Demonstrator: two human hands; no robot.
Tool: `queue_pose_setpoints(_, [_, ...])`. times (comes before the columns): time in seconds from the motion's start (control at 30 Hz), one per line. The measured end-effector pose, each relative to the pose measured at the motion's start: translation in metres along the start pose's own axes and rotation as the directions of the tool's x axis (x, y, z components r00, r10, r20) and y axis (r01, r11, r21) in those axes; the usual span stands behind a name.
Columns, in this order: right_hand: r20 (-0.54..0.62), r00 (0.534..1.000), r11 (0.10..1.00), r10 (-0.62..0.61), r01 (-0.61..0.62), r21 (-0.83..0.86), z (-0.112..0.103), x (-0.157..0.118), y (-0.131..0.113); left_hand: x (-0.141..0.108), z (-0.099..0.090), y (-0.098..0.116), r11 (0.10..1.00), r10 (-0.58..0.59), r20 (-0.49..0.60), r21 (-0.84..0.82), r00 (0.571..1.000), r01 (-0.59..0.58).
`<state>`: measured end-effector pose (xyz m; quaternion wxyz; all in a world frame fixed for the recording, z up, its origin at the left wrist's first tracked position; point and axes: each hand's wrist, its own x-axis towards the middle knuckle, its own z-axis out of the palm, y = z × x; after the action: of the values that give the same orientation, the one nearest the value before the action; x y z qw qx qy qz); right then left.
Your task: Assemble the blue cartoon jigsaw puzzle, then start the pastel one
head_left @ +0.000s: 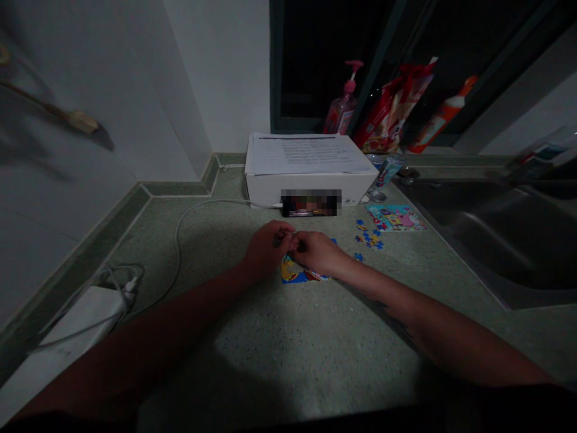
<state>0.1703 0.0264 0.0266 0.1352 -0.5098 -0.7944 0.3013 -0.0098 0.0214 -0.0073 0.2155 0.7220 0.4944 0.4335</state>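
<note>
My left hand (269, 248) and my right hand (315, 249) meet over a partly assembled jigsaw puzzle (297, 276) on the speckled green counter (252, 337). Fingers of both hands are bent and pinched together at the fingertips; whatever sits between them is too small and dark to name. The puzzle shows blue and yellow parts below the hands, and they cover much of it. Loose puzzle pieces (370, 238) lie to the right. Beyond them is a colourful picture card (396, 218).
Behind the hands a phone (311, 207) leans on a white box (265, 187) topped with printed paper (306, 153). Its cable (178, 246) curves left to a power strip (85, 319). A metal sink (496, 234) is at right; bottles (340, 114) stand behind.
</note>
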Motion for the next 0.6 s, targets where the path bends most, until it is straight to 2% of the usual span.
queue_pose_setpoints(0.4, [-0.013,0.999,0.999,-0.04,0.04,-0.01,0.0006,-0.002,0.0018,-0.0001,-0.0013,0.004,0.999,-0.026,0.018,-0.019,0.999,0.026])
queue_pose_setpoints(0.6, [-0.023,0.998,0.997,-0.066,0.066,0.032,-0.0077,-0.0063,0.0022,-0.0005,-0.0011,0.0041,1.0,-0.023,0.027,-0.018,0.999,0.024])
